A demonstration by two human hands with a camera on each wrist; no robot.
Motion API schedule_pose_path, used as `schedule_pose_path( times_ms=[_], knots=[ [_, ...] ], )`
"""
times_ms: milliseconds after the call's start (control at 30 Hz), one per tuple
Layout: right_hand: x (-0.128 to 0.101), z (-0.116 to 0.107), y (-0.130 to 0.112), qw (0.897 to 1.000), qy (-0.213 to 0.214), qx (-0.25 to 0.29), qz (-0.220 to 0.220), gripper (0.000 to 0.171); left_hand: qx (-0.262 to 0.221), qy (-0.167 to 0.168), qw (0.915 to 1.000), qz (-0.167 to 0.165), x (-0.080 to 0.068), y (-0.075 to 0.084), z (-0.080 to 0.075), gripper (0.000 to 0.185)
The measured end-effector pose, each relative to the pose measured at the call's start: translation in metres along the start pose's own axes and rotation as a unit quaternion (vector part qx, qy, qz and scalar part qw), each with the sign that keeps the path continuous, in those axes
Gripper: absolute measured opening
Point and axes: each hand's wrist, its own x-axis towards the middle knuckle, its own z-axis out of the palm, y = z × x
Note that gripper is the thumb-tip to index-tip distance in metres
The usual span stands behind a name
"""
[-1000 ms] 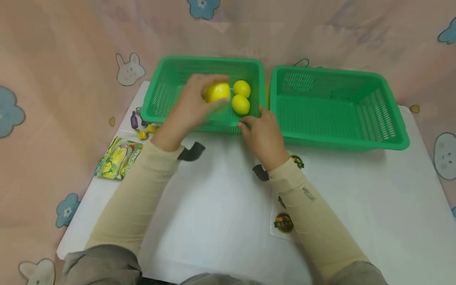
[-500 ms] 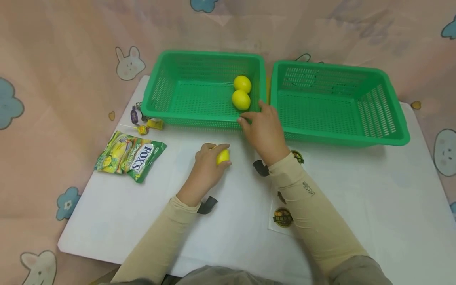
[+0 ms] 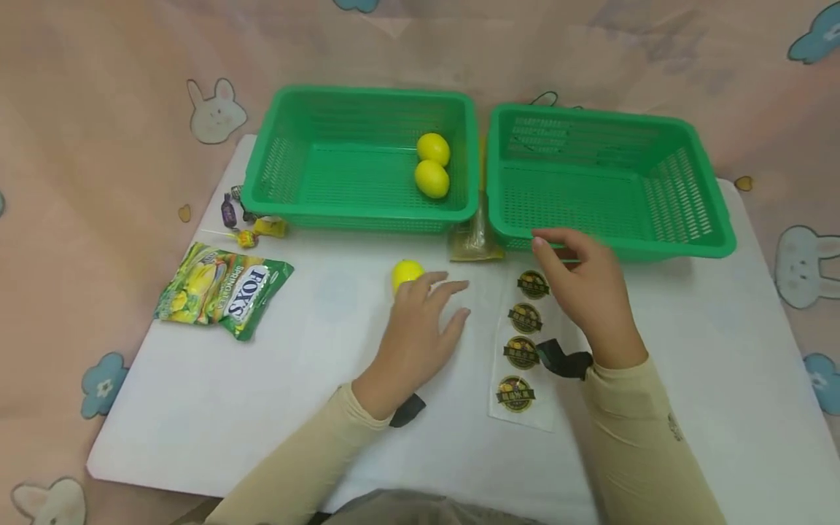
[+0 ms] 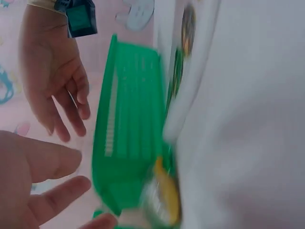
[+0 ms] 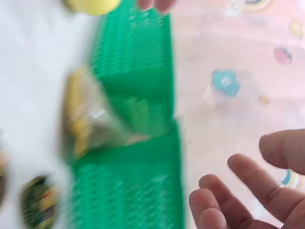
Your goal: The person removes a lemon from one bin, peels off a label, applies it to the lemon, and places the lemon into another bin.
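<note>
Left hand lies flat on the white table, fingers spread and relaxed, holding nothing; a lemon sits on the table just beyond its fingertips, touching or nearly so. Right hand hovers open, fingers loosely extended, over the near edge of the right green basket, beside a sticker sheet. Two more lemons rest in the left green basket. Candy bag lies at the left.

Head view high over table, wrist views close (blurred), sharing baskets
</note>
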Motion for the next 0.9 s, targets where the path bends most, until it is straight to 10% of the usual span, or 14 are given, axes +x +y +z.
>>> schedule_pose_path(
  times_ms=[167, 333, 533, 700, 900],
  knots=[
    [-0.013, -0.002, 0.046, 0.994, -0.046, -0.031, 0.097, 0.062, -0.035, -0.109, 0.9933, -0.018, 0.02, 0.024, 0.034, 0.041],
    [-0.011, 0.002, 0.076, 0.983, -0.08, -0.028, 0.165, 0.065, -0.021, -0.139, 0.9894, -0.037, 0.053, 0.037, 0.066, 0.05],
    [-0.01, 0.006, 0.08, 0.982, -0.088, -0.022, 0.167, 0.064, -0.088, -0.142, 0.9836, -0.067, 0.072, 0.038, 0.092, 0.05],
    [-0.01, 0.009, 0.081, 0.98, -0.106, -0.03, 0.169, 0.067, -0.252, -0.109, 0.9586, -0.075, 0.073, 0.032, 0.1, 0.049],
    [-0.011, 0.012, 0.08, 0.981, -0.07, 0.005, 0.181, 0.066, -0.322, -0.077, 0.9388, -0.095, 0.071, 0.029, 0.105, 0.049]
  ],
)
